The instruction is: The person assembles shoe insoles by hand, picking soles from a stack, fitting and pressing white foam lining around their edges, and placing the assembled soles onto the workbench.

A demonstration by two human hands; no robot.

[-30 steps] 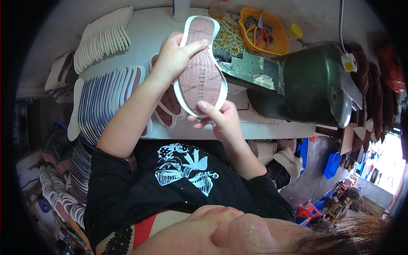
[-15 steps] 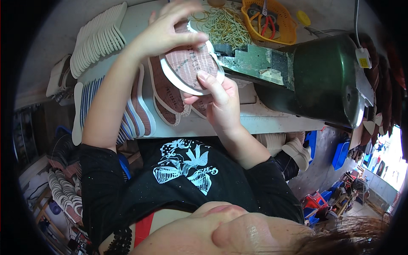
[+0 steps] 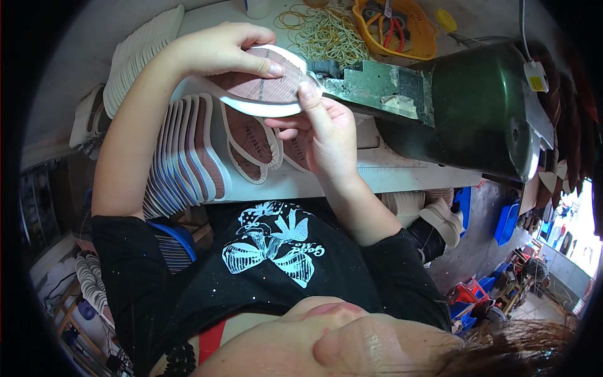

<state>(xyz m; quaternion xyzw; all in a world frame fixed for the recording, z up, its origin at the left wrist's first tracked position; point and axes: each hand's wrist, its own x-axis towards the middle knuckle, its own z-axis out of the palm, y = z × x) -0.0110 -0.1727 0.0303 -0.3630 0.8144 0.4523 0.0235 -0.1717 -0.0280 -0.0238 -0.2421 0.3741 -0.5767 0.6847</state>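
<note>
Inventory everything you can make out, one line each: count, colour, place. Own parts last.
Held sole: 1, brown and white, in both hands
Machine: 1, green, right of the held sole
Thin loops: many, yellowish, beyond the machine's narrow end
Basket: 1, orange, table's far side
Round piece: 1, yellow, right of the basket
Pale soles: many, cream, table's far left
Layered soles: many, white, blue and brown, table's near left
Flat soles: at least 3, brown, beside the right hand
Table: 1, white, beneath these
Blue bins: several, blue, lower right
Shirt: 1, black, on the person
Left hand: 1, bare, on the held sole
Right hand: 1, bare, on the held sole
</note>
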